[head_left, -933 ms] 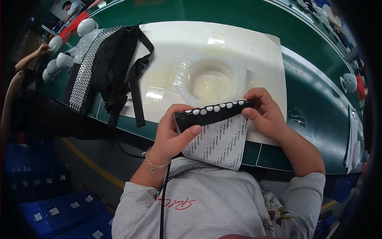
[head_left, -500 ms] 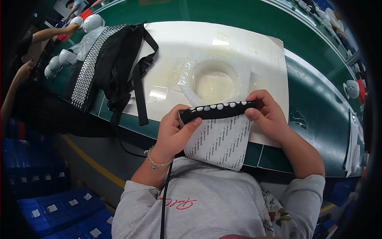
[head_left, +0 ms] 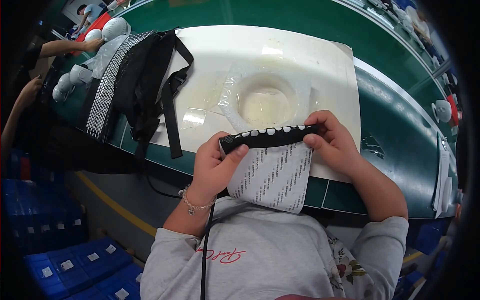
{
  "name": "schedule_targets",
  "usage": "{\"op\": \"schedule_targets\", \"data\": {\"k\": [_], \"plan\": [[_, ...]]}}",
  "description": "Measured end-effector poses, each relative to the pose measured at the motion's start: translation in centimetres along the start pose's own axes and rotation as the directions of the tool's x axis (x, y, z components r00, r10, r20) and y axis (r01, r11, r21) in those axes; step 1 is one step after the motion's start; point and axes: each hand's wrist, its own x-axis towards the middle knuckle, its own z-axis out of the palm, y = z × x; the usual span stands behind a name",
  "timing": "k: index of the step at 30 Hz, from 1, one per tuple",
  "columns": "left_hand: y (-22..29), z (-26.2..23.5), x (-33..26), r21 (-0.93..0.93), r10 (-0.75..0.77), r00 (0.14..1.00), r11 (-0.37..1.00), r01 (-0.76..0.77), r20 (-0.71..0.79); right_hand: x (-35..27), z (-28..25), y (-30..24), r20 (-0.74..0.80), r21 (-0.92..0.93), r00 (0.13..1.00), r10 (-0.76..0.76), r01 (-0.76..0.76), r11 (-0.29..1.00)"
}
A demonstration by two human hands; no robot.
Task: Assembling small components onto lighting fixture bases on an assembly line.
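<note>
Pinching strip (head_left: 274,138): left hand (head_left: 215,162), right hand (head_left: 336,146)

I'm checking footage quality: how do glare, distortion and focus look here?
Head view: glare patches brighten the white board; head view: the green table looks curved along its edges; head view: the left hand, right hand and black strip look fairly sharp.

Fingers of L hand (head_left: 212,167) are mostly hidden behind blk pc (head_left: 275,139); co-worker (head_left: 62,48), far L of grip, is cut off.
</note>
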Motion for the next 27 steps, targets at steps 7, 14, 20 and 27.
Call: {"op": "schedule_targets", "data": {"k": [7,14,20,27], "plan": [[-0.1,0.0,0.1,0.032,0.016,1.000,0.999,-0.016,0.005,0.1,-0.1,0.0,0.010,0.008,1.000,0.022,-0.022,1.000],[0.0,0.0,0.1,0.020,0.004,1.000,1.000,-0.004,-0.027,0.0,0.0,0.2,0.036,0.013,0.998,-0.041,0.041,0.999],[-0.2,0.0,0.1,0.041,0.003,0.998,0.999,0.000,-0.063,0.3,-0.4,1.0,0.062,-0.134,0.976,-0.208,0.215,0.967],[0.0,-0.3,0.1,-0.025,-0.013,1.000,1.000,0.013,-0.002,0.4,-0.6,0.9,0.020,-0.220,0.962,-0.271,0.269,0.938]]}}
